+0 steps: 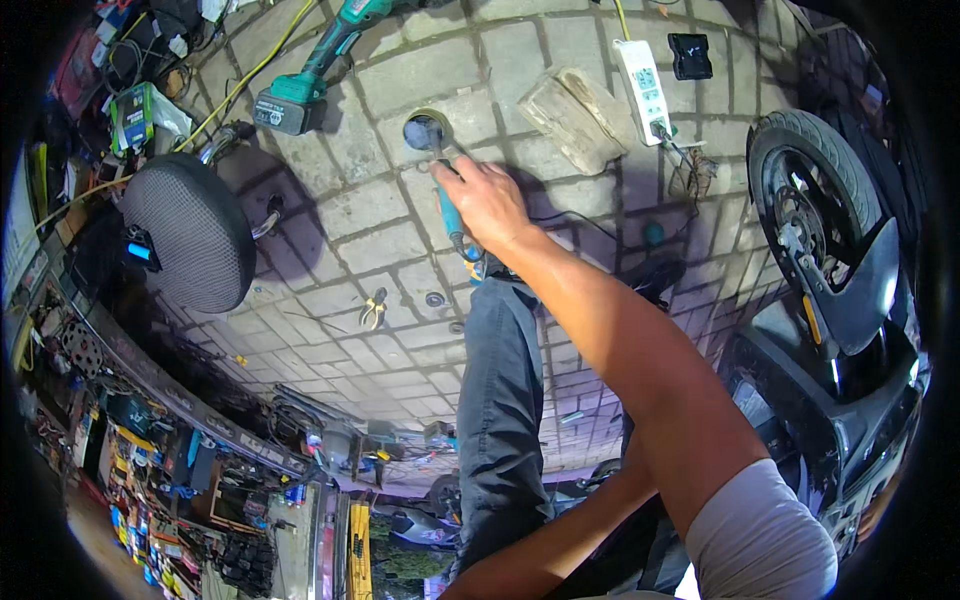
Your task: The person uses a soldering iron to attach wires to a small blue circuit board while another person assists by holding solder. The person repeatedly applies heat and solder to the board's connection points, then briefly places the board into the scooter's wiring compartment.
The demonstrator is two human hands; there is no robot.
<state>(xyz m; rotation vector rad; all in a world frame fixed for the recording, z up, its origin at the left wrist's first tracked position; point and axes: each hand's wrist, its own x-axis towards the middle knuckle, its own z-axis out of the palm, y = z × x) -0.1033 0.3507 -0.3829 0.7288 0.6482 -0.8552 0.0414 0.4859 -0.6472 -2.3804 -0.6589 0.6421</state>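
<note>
My right hand point(485, 205) is closed around the teal handle of a soldering iron point(449, 216), low over the paving. The front of the iron points into a small round tin point(411, 131) with something greyish-blue inside; whether its tip touches the contents cannot be told. Of my left arm, only the forearm point(560, 555) shows, crossing my lap from the lower edge. It passes under my right arm, which hides the left hand. A worn wooden block point(572, 118) lies on the bricks to the right of the tin.
A teal cordless power tool point(300, 88) lies at far left. Beside it is a dark textured cushion-like piece point(190, 232). Pliers point(374, 309) rest nearer me. A white power strip point(641, 85) and black box point(691, 56) lie far right, beyond a motorbike wheel point(815, 200). Clutter lines the left.
</note>
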